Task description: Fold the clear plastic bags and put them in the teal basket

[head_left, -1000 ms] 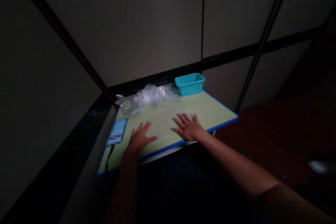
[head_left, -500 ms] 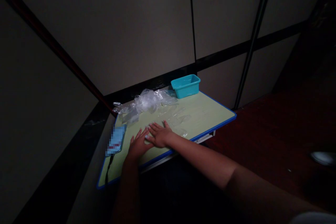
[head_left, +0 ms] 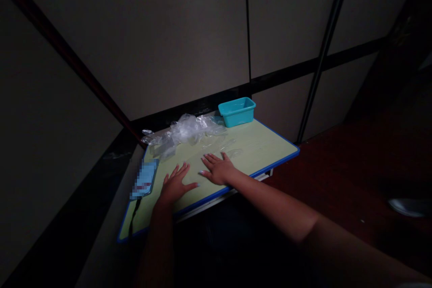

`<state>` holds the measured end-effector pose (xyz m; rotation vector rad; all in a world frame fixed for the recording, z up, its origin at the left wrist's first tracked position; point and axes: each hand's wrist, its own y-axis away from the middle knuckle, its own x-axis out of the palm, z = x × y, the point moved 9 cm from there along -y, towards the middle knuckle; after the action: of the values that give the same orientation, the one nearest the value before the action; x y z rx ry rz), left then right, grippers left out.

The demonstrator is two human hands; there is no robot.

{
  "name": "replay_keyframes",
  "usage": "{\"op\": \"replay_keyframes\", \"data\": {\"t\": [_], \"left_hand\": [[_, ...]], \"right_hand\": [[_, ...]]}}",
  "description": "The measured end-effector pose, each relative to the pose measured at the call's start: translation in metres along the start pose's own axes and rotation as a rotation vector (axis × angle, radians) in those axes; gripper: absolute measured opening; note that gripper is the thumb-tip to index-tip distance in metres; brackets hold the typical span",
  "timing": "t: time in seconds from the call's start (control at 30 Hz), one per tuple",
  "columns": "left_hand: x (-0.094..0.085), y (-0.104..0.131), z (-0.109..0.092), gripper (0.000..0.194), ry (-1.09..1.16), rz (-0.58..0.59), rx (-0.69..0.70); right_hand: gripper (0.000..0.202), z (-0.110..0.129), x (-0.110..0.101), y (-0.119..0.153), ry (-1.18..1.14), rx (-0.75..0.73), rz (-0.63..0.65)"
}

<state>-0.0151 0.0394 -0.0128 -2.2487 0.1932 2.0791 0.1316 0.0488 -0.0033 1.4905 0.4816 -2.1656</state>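
Observation:
My left hand [head_left: 175,185] rests palm down on the pale yellow tabletop [head_left: 266,144], fingers spread and holding nothing. To its right, my right hand [head_left: 218,169] is also flat and open, with a gap between the two thumbs. Just beyond the right hand's fingers lies a thin, clear plastic piece [head_left: 221,145], flat on the table and hard to make out. Farther back is a crumpled heap of clear plastic bags [head_left: 189,130]. Left of my left hand, a light blue phone-like object [head_left: 145,179], partly blurred out, lies with a dark strap [head_left: 134,216] attached.
A turquoise plastic basket [head_left: 238,114] stands at the table's back right corner. The table has a blue edge [head_left: 286,155] and backs onto wall panels [head_left: 189,40]. At the right, a pale shoe-like shape [head_left: 408,207] shows on the dark red floor [head_left: 337,175].
My hands have moved apart: the thumbs and fingers overlapped before, and now the right hand is farther right and the left slightly left. The view has shifted a little.

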Motion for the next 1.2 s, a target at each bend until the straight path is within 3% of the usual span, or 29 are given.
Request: {"op": "replay_keyframes", "data": {"t": [0.57, 0.9, 1.07, 1.2], "left_hand": [[0.003, -0.002, 0.005, 0.074, 0.004, 0.005, 0.01], [0.002, -0.002, 0.004, 0.075, 0.011, 0.019, 0.009], [0.001, 0.001, 0.001, 0.074, 0.001, 0.03, 0.002], [0.0, 0.001, 0.001, 0.081, -0.006, 0.034, -0.023]], "right_hand": [[0.071, -0.076, -0.021, 0.039, 0.085, 0.232, -0.036], [0.07, -0.1, -0.03, 0.053, 0.12, 0.307, -0.055], [0.068, -0.085, -0.037, 0.041, 0.102, 0.296, -0.083], [0.068, -0.03, -0.032, 0.011, 0.037, 0.089, -0.014]]}}
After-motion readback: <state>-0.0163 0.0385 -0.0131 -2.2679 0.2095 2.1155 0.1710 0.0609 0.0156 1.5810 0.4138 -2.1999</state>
